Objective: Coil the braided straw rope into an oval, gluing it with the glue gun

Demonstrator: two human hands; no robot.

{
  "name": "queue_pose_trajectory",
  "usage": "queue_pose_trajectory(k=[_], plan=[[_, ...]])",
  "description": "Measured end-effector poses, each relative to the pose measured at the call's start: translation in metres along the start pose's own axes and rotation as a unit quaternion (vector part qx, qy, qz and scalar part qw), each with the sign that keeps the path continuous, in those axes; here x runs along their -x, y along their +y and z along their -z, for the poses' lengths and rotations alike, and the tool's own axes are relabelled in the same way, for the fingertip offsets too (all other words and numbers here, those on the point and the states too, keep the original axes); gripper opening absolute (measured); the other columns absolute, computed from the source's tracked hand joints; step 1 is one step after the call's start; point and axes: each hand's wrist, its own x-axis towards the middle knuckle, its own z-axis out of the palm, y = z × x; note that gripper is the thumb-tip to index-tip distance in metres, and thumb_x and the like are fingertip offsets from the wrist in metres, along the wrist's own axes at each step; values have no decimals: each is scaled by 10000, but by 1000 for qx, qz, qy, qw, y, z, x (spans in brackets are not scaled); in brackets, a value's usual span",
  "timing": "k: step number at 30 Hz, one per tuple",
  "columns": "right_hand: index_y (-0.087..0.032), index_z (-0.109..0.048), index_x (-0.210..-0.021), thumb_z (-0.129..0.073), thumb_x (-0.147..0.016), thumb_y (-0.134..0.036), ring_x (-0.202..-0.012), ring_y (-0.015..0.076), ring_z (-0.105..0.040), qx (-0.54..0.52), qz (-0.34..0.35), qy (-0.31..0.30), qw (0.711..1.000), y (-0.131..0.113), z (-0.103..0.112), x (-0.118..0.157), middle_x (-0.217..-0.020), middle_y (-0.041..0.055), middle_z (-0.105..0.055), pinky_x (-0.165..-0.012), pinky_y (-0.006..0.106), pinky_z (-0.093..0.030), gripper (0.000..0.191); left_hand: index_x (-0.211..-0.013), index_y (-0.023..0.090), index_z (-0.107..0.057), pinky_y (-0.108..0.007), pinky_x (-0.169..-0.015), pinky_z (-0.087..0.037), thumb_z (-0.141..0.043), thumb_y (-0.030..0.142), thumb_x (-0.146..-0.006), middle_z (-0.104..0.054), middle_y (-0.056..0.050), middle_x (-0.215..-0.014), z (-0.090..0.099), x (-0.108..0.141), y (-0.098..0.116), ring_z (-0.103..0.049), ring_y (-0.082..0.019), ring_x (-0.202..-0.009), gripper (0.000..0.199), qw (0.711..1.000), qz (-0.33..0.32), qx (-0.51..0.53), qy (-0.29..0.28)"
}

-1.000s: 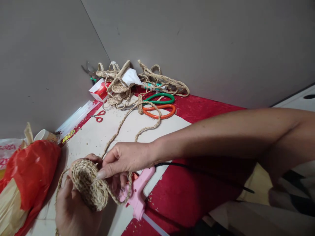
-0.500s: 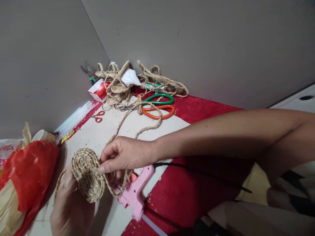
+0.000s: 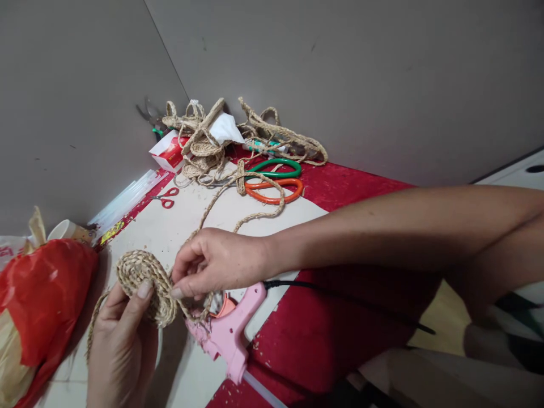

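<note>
A coiled oval of braided straw rope [image 3: 138, 267] is pinched in my left hand [image 3: 123, 340], the thumb lying across its face. My right hand [image 3: 221, 263] pinches the loose straw cord [image 3: 183, 306] at the coil's right edge, thumb against the fingers. From there the cord loops down and also runs back over the white board. Just below my right hand lies a pink hot glue gun [image 3: 233, 334] with an orange trigger, a clear glue stick coming out of its rear end and a black cable.
Behind lie scissors with green and orange handles [image 3: 276, 191], small red scissors [image 3: 169, 198], a heap of straw cord [image 3: 204, 147], a red-white box [image 3: 170, 152] and pliers [image 3: 148, 113]. Clear glue sticks [image 3: 123, 198], a paper cup [image 3: 70, 230] and a red bag [image 3: 51, 294] are at left. Grey panels rise behind.
My left hand has tilted the coil and shifted its thumb from the coil's edge onto its face. My right hand keeps its pinch at the coil's right edge, almost in place.
</note>
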Motion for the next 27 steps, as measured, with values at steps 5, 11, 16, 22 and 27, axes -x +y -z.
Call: queue_pose_trajectory(k=[5,11,16,22,27], plan=[[-94,-650,-819,-644,-765,-112,-581,57,-575,24,17,22,999,1,-1,1,-666,-26,-607,-557,152,-467,57,-916,246,-761,-222,-749,-558,-827,224,-680,-755,12,-913,0,-2,0,-674,-133,-783,246,1000,14,8,10],[-114,-585,-773,-640,-709,-98,-594,65,-562,12,24,13,1000,4,-3,0,-646,-31,-589,-557,156,-446,87,-925,233,-764,-229,-708,-569,-847,213,-649,-763,-2,-917,-2,0,-1,-695,-157,-770,289,999,33,10,1],[-126,-571,-764,-609,-697,-92,-564,50,-506,63,28,40,997,1,-1,0,-622,-52,-544,-539,152,-414,84,-947,224,-761,-204,-677,-563,-829,197,-676,-769,-20,-940,2,0,-2,-697,-151,-788,281,999,42,21,0],[-145,-584,-900,-614,-774,-182,-593,71,-510,285,148,95,942,3,3,6,-669,-43,-585,-587,193,-387,135,-938,213,-764,-192,-633,-556,-837,201,-665,-774,-44,-893,5,-2,-4,-704,-165,-795,283,998,55,18,-12],[-122,-623,-939,-500,-906,-175,-754,112,-563,436,349,132,819,10,3,12,-836,33,-646,-694,230,-422,138,-964,221,-763,-200,-674,-557,-800,195,-720,-775,-42,-935,1,-2,-5,-706,-166,-846,247,998,50,23,-21]])
